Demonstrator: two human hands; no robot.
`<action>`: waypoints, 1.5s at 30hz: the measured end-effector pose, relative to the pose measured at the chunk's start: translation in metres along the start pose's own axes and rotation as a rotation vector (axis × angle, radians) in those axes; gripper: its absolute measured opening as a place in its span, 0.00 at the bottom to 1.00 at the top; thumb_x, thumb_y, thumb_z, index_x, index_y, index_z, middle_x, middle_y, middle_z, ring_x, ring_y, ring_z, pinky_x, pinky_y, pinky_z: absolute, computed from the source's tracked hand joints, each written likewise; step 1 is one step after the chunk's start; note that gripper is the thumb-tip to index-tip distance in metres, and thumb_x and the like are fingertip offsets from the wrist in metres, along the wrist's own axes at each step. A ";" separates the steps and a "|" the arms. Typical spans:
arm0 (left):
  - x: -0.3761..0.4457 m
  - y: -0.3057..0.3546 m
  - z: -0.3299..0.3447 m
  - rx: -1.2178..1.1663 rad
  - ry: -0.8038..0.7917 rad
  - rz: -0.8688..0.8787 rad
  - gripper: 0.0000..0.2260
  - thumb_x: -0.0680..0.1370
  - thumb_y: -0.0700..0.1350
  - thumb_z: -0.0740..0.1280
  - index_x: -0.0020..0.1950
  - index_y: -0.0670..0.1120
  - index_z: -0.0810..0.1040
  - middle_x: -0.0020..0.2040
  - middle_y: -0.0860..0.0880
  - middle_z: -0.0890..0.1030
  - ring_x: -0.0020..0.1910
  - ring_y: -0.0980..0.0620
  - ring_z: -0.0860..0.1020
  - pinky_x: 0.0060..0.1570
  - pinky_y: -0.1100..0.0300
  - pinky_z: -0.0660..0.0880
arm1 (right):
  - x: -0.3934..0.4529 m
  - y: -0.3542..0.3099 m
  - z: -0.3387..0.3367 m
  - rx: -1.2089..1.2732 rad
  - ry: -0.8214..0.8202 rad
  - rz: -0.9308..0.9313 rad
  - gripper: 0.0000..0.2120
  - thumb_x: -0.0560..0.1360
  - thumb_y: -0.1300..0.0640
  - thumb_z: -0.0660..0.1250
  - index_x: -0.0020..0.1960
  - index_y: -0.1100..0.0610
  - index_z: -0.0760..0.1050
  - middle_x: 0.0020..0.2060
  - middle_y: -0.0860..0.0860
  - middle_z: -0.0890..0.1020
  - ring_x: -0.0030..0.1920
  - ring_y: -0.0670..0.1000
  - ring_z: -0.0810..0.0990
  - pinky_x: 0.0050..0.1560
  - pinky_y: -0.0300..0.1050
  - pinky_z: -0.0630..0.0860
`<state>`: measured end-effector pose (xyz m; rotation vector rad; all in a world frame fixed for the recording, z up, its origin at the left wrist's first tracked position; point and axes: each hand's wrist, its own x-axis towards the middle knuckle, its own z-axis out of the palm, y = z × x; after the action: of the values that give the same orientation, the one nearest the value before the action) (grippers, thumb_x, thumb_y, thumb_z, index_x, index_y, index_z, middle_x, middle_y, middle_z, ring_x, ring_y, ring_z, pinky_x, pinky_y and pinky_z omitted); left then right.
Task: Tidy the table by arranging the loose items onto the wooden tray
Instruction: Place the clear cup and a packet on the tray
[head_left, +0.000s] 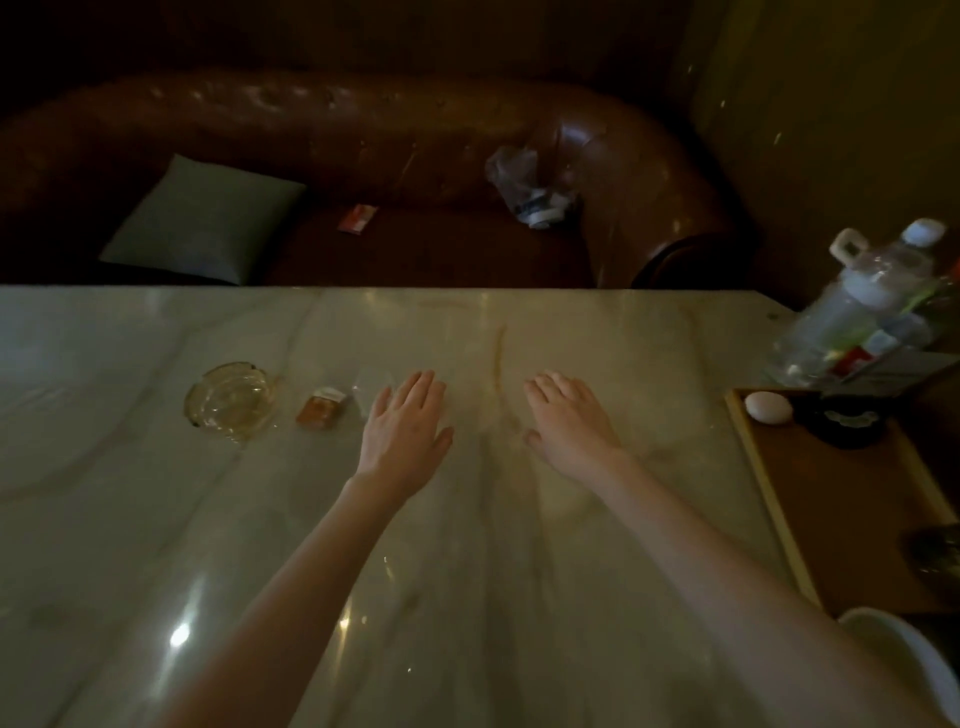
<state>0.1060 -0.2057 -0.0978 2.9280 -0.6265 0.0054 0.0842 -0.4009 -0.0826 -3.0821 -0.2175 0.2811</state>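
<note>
My left hand and my right hand lie flat, palms down, on the pale marble table, fingers spread, holding nothing. Left of my left hand sit a small clear plastic wrapper, a small orange-brown packet and a round glass ashtray. The wooden tray lies at the table's right edge. On its far end rest a white egg-shaped object and a dark round item.
Clear plastic bottles stand behind the tray at the far right. A white rounded object shows at the lower right. Beyond the table is a brown leather sofa with a grey cushion, a red card and a plastic bag.
</note>
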 end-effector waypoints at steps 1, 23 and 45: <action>0.000 -0.013 -0.001 -0.002 0.006 -0.011 0.25 0.78 0.51 0.58 0.73 0.44 0.58 0.75 0.45 0.58 0.74 0.48 0.55 0.71 0.50 0.52 | 0.005 -0.010 -0.001 0.004 -0.001 -0.001 0.30 0.77 0.51 0.59 0.74 0.60 0.52 0.74 0.55 0.59 0.75 0.54 0.53 0.74 0.51 0.53; 0.033 -0.115 0.076 -0.501 0.063 -0.361 0.38 0.67 0.53 0.74 0.70 0.41 0.63 0.62 0.40 0.76 0.62 0.41 0.73 0.59 0.49 0.69 | 0.110 -0.091 0.078 0.276 0.010 0.150 0.28 0.76 0.46 0.61 0.71 0.58 0.61 0.71 0.54 0.66 0.72 0.54 0.60 0.72 0.49 0.56; 0.030 -0.093 0.077 -0.533 0.125 -0.371 0.26 0.63 0.45 0.77 0.58 0.39 0.76 0.52 0.40 0.81 0.57 0.39 0.75 0.57 0.48 0.69 | 0.087 -0.078 0.087 1.127 0.204 0.464 0.15 0.63 0.68 0.75 0.46 0.57 0.76 0.35 0.46 0.79 0.37 0.46 0.77 0.42 0.34 0.75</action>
<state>0.1689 -0.1451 -0.1864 2.4516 -0.0406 -0.0173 0.1420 -0.3096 -0.1799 -1.9674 0.4989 0.0486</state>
